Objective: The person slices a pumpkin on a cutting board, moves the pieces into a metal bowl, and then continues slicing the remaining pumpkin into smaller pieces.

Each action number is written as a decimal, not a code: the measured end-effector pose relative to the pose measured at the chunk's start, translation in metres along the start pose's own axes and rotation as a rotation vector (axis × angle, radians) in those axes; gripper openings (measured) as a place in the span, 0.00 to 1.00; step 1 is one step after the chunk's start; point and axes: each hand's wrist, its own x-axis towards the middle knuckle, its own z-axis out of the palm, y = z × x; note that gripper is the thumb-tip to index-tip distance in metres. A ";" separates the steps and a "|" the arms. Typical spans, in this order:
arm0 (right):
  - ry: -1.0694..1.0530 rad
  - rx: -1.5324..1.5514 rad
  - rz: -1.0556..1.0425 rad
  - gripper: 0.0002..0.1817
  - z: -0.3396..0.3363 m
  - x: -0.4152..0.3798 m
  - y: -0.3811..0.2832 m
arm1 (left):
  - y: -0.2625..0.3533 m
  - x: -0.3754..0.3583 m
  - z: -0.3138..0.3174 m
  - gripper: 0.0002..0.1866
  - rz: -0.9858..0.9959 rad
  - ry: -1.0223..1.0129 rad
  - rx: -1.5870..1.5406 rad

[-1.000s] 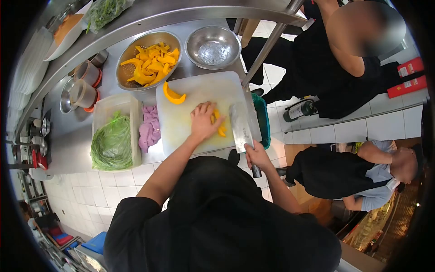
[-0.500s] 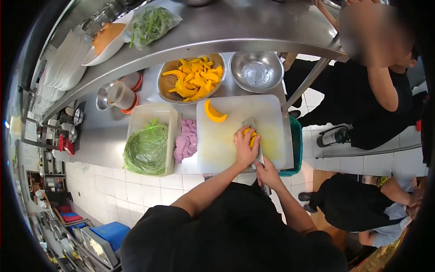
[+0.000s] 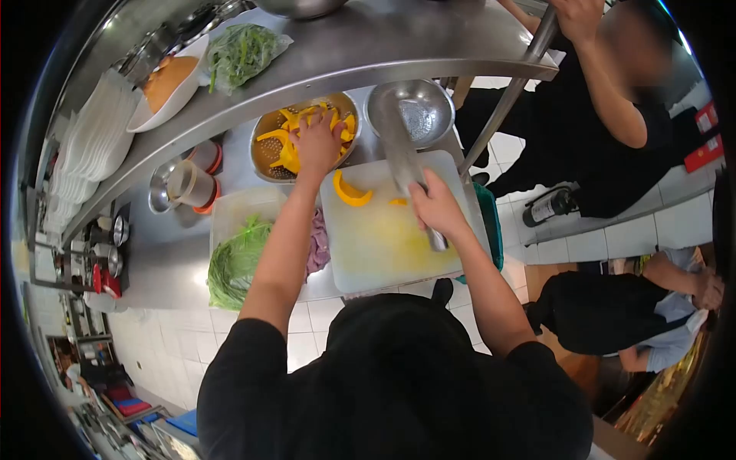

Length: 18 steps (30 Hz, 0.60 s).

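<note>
My left hand [image 3: 317, 143] is over the perforated metal colander [image 3: 259, 157], its spread fingers on the orange squash pieces [image 3: 287, 156] inside. Whether it grips any piece is hidden. My right hand [image 3: 435, 202] is closed round the handle of a wide-bladed knife [image 3: 400, 146], raised above the right part of the white cutting board [image 3: 360, 264]. The blade points away from me, its far end overlapping the view of the metal bowl [image 3: 431, 107]. A curved squash slice [image 3: 352, 189] lies at the board's far left, and a small orange piece [image 3: 398, 202] sits beside the knife.
Left of the board are a purple cloth [image 3: 317, 241] and a plastic tub [image 3: 245, 203] of bagged greens. A steel shelf [image 3: 345, 73] crosses above the far side, with a post at right. Two other people stand at right. A green basket [image 3: 489, 230] is beside the board.
My left hand has moved from the squash on the board to the colander. My right hand has lifted the knife away from me. The squash under my left hand has left the board, except a small piece.
</note>
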 end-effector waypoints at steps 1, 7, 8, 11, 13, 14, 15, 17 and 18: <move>0.019 0.006 0.014 0.15 -0.007 -0.008 0.021 | 0.011 -0.005 -0.017 0.19 -0.005 -0.147 -0.198; 0.132 -0.105 0.241 0.15 -0.018 -0.074 0.120 | 0.087 -0.133 0.027 0.17 0.480 -0.603 -0.439; 0.140 -0.094 0.244 0.14 -0.014 -0.080 0.128 | 0.094 -0.141 0.039 0.17 0.494 -0.587 -0.333; 0.119 -0.079 0.266 0.13 0.004 -0.087 0.141 | 0.102 -0.161 0.073 0.12 0.535 -0.481 -0.287; 0.120 -0.084 0.286 0.14 0.000 -0.090 0.146 | 0.105 -0.145 0.047 0.14 0.447 -0.481 -0.312; 0.095 -0.061 0.275 0.14 -0.001 -0.091 0.148 | 0.109 -0.138 0.035 0.15 0.378 -0.489 -0.355; 0.071 -0.033 0.265 0.14 -0.005 -0.090 0.149 | 0.102 -0.127 0.035 0.17 0.304 -0.349 -0.377; 0.011 -0.035 0.262 0.14 -0.018 -0.086 0.149 | 0.068 -0.086 0.025 0.18 0.197 -0.159 -0.434; -0.033 -0.040 0.270 0.15 -0.024 -0.088 0.151 | 0.050 -0.062 0.007 0.18 0.159 -0.110 -0.477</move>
